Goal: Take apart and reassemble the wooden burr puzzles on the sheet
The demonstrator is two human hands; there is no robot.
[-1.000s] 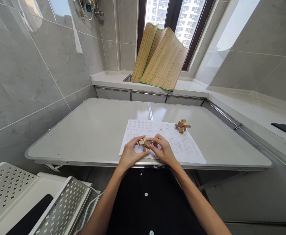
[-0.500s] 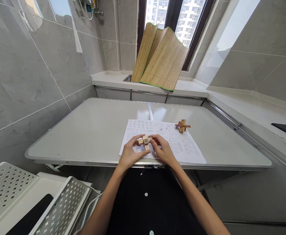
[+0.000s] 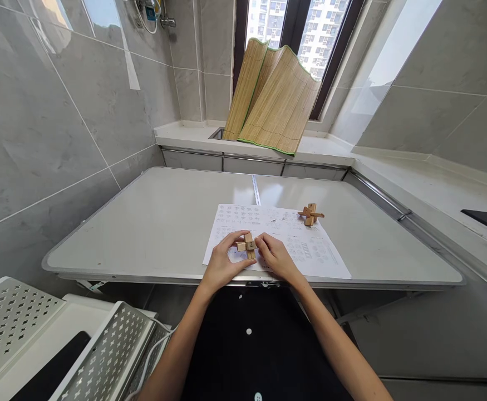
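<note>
A light wooden block puzzle (image 3: 250, 245), cross-shaped with a dark mark on its front block, is held above the near part of a printed paper sheet (image 3: 322, 256). My left hand (image 3: 221, 263) grips it from the left, index finger at its top and thumb at its bottom. On the right side, my right hand (image 3: 277, 257) has its fingers curled in, pinching the puzzle's right end. A second, browner wooden puzzle (image 3: 310, 215) rests on the sheet's upper right corner, touched by neither hand.
The white folding table (image 3: 163, 223) has a seam down its middle. Behind it, a bamboo mat (image 3: 280, 100) leans by the window on a ledge. White perforated racks (image 3: 113, 351) with a cable stand at the lower left.
The puzzle in my hands has turned slightly and sits a little lower. My right hand's fingers have curled in closer around its right end.
</note>
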